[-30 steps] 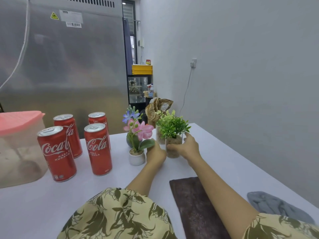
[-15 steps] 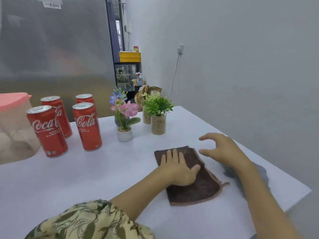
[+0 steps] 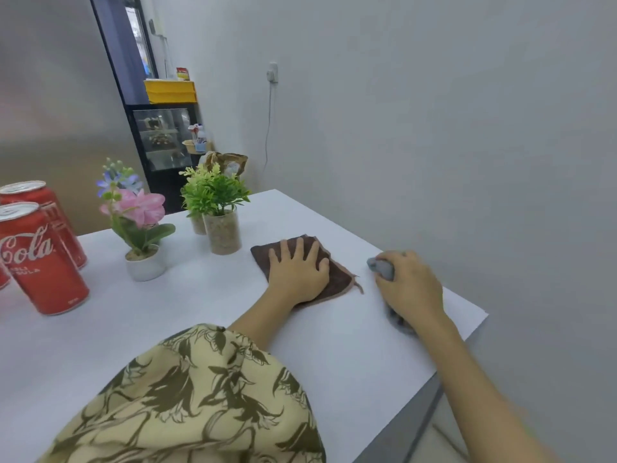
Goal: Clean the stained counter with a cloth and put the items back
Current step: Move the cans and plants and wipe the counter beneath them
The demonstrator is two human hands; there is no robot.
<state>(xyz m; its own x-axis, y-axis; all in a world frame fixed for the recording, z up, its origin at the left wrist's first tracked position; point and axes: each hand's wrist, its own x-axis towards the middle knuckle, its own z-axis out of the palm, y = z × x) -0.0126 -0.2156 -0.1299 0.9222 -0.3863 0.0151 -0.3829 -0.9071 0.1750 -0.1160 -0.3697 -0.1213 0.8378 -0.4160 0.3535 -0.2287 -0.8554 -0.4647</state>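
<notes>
The left hand (image 3: pixel 298 275) presses the brown cloth (image 3: pixel 337 279) flat on the white worktop (image 3: pixel 207 299), fingers straight and spread. Just to its right, the right hand (image 3: pixel 409 289) curls around the grey cloth (image 3: pixel 380 267), near the worktop's right edge.

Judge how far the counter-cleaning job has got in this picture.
Done: nothing certain; no stain shows. In hand: the left hand presses flat on the brown cloth, and the right hand grips the grey cloth. Left: whether cans and plants need moving is unclear.
</notes>
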